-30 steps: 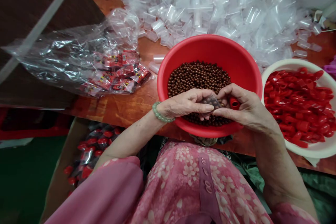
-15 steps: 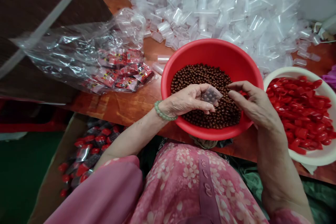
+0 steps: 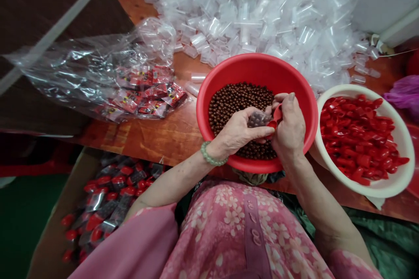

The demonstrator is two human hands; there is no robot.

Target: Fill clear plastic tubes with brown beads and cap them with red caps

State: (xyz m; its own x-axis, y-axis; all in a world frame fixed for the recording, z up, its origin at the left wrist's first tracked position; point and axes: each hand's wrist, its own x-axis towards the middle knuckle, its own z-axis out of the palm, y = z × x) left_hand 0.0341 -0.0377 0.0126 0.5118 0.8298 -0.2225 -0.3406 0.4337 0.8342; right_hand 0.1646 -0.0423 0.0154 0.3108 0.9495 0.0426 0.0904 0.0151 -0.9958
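Over the red basin [image 3: 202,104] my left hand [image 3: 229,135] grips a small clear plastic container [image 3: 257,119] filled with dark brown balls. My right hand [image 3: 291,128] is closed on a red plastic cap [image 3: 277,114] at the container's right end. Part of the cap shows between the fingers of both hands; whether it is seated on the container, I cannot tell. Small glossy brown balls [image 3: 234,100] lie in the basin beneath my hands.
To the right stands a white basin [image 3: 407,174] of red caps [image 3: 360,139]. Clear empty containers [image 3: 242,17] are heaped behind. Red packets [image 3: 153,93] lie in a plastic bag [image 3: 81,69] at left. Below, a cardboard box [image 3: 49,231] holds filled, red-capped containers [image 3: 111,196].
My right hand has moved left to meet my left hand, bringing a red cap to the filled container's end. The left hand keeps its hold; the view has shifted slightly.
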